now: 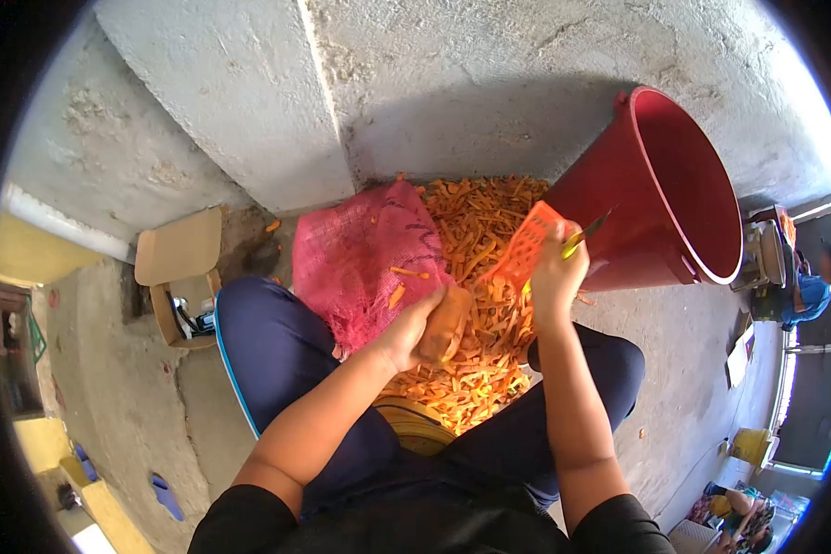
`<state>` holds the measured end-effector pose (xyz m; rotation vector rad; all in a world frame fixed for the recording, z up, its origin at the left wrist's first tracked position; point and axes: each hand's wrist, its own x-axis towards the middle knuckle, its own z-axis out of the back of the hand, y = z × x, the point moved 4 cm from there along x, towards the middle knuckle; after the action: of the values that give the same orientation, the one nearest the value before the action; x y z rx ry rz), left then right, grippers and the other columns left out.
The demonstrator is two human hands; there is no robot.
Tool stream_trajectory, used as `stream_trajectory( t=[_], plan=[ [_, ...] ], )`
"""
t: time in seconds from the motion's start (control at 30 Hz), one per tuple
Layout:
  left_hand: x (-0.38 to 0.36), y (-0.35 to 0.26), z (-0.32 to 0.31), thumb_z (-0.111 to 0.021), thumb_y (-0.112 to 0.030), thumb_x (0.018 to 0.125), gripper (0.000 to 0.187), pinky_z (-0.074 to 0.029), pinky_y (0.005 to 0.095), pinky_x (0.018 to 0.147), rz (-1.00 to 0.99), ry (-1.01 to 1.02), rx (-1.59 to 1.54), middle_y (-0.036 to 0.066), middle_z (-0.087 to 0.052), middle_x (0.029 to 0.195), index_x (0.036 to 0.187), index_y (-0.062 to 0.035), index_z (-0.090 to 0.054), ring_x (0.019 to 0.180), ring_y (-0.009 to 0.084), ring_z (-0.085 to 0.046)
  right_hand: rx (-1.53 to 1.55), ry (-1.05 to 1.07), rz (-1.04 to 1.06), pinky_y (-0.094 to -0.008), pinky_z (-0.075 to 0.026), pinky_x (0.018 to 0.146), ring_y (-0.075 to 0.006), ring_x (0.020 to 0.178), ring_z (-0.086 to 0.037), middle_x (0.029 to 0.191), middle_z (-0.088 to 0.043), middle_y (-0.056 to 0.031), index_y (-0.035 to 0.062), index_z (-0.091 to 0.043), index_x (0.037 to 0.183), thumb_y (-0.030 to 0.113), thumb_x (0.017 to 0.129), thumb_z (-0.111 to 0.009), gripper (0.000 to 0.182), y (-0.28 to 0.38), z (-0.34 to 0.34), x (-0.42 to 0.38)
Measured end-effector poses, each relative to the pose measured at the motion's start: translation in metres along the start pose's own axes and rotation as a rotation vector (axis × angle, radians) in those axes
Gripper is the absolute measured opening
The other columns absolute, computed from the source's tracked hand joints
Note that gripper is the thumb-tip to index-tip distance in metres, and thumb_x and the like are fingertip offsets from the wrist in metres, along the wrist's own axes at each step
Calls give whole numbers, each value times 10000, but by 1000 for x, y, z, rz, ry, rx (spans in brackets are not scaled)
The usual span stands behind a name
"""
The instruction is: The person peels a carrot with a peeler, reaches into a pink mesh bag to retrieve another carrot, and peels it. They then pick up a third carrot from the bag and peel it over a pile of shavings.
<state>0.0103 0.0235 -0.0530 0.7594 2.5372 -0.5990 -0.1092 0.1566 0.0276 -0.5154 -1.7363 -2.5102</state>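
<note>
My left hand [415,332] is closed around a thick, oblong orange vegetable [446,325], whose exact kind I cannot make out. To the right, my right hand [560,270] grips a knife [574,244] with a yellow handle; its dark, pointed blade angles up and right in front of the red bucket. The knife is apart from the vegetable. Below and beyond both hands lies a heap of orange peelings [480,217]. An orange perforated plastic piece [524,247], perhaps a basket's side, shows just left of my right hand.
A pink woven sack [369,249] lies left of the heap, with peelings on it. A large red bucket [609,203] leans at right near the concrete wall [471,83]. An open cardboard box [180,277] sits at left. Other people [811,294] are at far right.
</note>
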Motion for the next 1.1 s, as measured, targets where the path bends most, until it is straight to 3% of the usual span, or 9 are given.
stream_trajectory(
  t=[0.27, 0.4, 0.5, 0.57, 0.63, 0.73, 0.83, 0.9, 1.1],
  plan=[
    [8, -3, 1, -286, -341, 899, 384, -497, 333, 672, -54, -8, -153, 78, -569, 977, 1086, -55, -460, 810, 181, -581, -16, 295, -33, -260, -369, 514, -100, 541, -413, 581, -472, -47, 4, -497, 818, 222, 871, -450, 228, 32, -29, -59],
    [3, -4, 2, -246, -423, 894, 459, -476, 251, 532, -101, -182, 177, 61, -586, 832, 1024, -61, -497, 678, 144, -583, -177, 289, 107, -265, -368, 474, -116, 497, -417, 554, -480, -62, 5, -479, 785, 177, 851, -486, 185, 31, -27, -62],
    [-2, 0, 4, -244, -431, 893, 459, -457, 238, 506, -67, -80, 431, 62, -586, 753, 952, -68, -520, 610, 134, -574, -178, 99, 59, -324, -427, 484, -226, 595, -599, 651, -573, -166, 11, -482, 822, 114, 795, -532, 117, 8, -18, -32],
    [-13, 3, -9, -246, -438, 892, 460, -445, 234, 490, -53, 56, 451, 60, -580, 706, 901, -75, -527, 559, 126, -560, -229, -123, 149, -299, -403, 463, -189, 525, -550, 608, -555, -114, 13, -487, 807, 117, 811, -512, 106, -10, 0, 0],
    [-13, 5, -7, -268, -434, 889, 424, -449, 248, 506, -38, 23, 271, 44, -573, 707, 890, -90, -516, 535, 137, -541, -158, -189, -94, -270, -368, 444, -150, 461, -451, 548, -492, -62, 10, -487, 790, 132, 833, -483, 130, -14, 14, 18],
    [-7, -1, 3, -306, -411, 887, 375, -468, 279, 565, -73, -143, 15, 25, -556, 751, 940, -99, -507, 618, 152, -548, -35, -42, -14, -252, -357, 492, -102, 516, -399, 557, -451, -31, 9, -488, 785, 169, 857, -453, 178, -2, 7, 4],
    [-11, -8, -10, -314, -410, 885, 380, -477, 304, 636, -62, -171, -76, 43, -555, 834, 983, -96, -504, 716, 155, -552, 43, 126, -26, -266, -379, 535, -113, 554, -429, 586, -477, -44, 5, -500, 810, 171, 854, -456, 178, 20, -9, -28],
    [-5, -6, 1, -298, -384, 895, 392, -466, 327, 727, -59, -54, -58, 74, -556, 962, 1062, -82, -484, 823, 178, -554, 23, 239, 16, -218, -332, 556, -63, 605, -373, 647, -443, 7, 8, -506, 843, 224, 883, -423, 235, 29, -17, -44],
    [-6, -3, -8, -266, -343, 910, 396, -462, 335, 757, -94, -165, -56, 84, -550, 1015, 1103, -60, -463, 887, 191, -551, -98, 343, -48, -256, -367, 559, -98, 586, -414, 622, -466, -28, -3, -509, 852, 228, 884, -418, 251, 41, -25, -58]
  ],
)
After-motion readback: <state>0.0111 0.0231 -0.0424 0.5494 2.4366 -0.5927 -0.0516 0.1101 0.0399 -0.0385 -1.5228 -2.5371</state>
